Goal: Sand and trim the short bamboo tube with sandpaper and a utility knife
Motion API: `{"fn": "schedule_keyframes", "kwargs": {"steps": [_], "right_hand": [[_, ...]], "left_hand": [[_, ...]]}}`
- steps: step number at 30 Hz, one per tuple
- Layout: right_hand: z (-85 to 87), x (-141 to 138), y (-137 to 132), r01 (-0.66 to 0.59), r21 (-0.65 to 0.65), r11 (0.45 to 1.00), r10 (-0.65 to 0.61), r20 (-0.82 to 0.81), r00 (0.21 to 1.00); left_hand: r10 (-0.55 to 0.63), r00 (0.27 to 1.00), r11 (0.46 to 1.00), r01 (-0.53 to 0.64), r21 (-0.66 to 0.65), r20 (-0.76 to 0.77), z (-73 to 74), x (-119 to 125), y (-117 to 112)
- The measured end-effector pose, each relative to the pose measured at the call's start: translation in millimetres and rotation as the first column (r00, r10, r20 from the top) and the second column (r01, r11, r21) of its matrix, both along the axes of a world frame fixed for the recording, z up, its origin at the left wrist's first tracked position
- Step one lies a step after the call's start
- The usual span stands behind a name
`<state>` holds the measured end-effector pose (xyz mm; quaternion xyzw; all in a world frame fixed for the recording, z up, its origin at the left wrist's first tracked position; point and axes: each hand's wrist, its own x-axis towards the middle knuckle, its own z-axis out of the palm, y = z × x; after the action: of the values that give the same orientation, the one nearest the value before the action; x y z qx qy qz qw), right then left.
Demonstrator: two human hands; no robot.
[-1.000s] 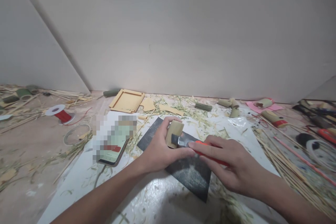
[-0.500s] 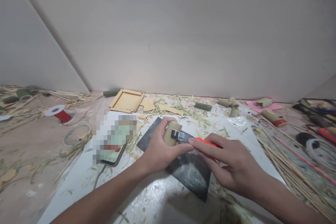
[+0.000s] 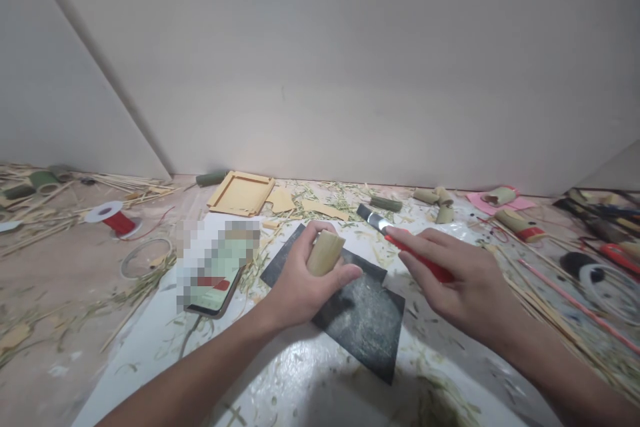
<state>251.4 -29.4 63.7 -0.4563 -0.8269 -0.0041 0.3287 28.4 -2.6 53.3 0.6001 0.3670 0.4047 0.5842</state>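
My left fingers [image 3: 314,235] and thumb are curled tight around a short pale bamboo tube [image 3: 326,252], clamping it just above the far-left part of a dark square mat [image 3: 367,327]. The left hand [image 3: 300,288] sits at the mat's left edge. The tube's long axis is tilted. Its lower end is in my palm, and its upper end points away from me and slightly right.

My right fingers [image 3: 415,237] are closed on a red-handled utility knife [image 3: 415,253], with the index finger stretched along its back. The right hand [image 3: 467,283] hovers off the mat's right corner. The knife lies to the right of the tube and a little beyond it, near but not touching. Its long axis runs from my palm up and to the left, and the metal blade points past the mat's far corner. Only the left hand is on the tube.

A phone [image 3: 215,277] lies left of the mat on a white sheet [image 3: 150,347]. Green-yellow shavings [image 3: 345,203] are strewn beyond the mat.
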Motion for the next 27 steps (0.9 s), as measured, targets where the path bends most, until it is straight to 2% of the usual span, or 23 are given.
{"fn": "schedule_keyframes", "kwargs": {"steps": [2,5,12,24,27], "right_hand": [[0.3,0,-2,-0.079,-0.067,0.995,0.079,-0.01,0.997],[-3.8,-4,-7,-0.183,-0.129,0.975,0.186,0.013,0.983],[-8.8,-7,-9,-0.263,-0.181,0.948,0.272,0.025,0.962],[-11.0,-11,-14,-0.175,-0.044,0.984,0.179,0.098,0.979],[-12.4,-12,-14,-0.162,0.001,0.987,0.161,0.105,0.981]], "left_hand": [[-0.026,0.999,0.999,0.028,-0.044,0.04,-0.3,0,1],[-0.034,0.996,0.998,0.038,-0.044,0.078,-1.8,0,1],[-0.082,0.996,0.996,0.083,-0.026,0.045,-4.8,-2,2],[-0.033,0.997,0.999,0.034,-0.012,0.064,-4.0,0,1],[0.022,0.999,1.0,-0.022,0.012,0.028,-2.6,3,-1]]}}
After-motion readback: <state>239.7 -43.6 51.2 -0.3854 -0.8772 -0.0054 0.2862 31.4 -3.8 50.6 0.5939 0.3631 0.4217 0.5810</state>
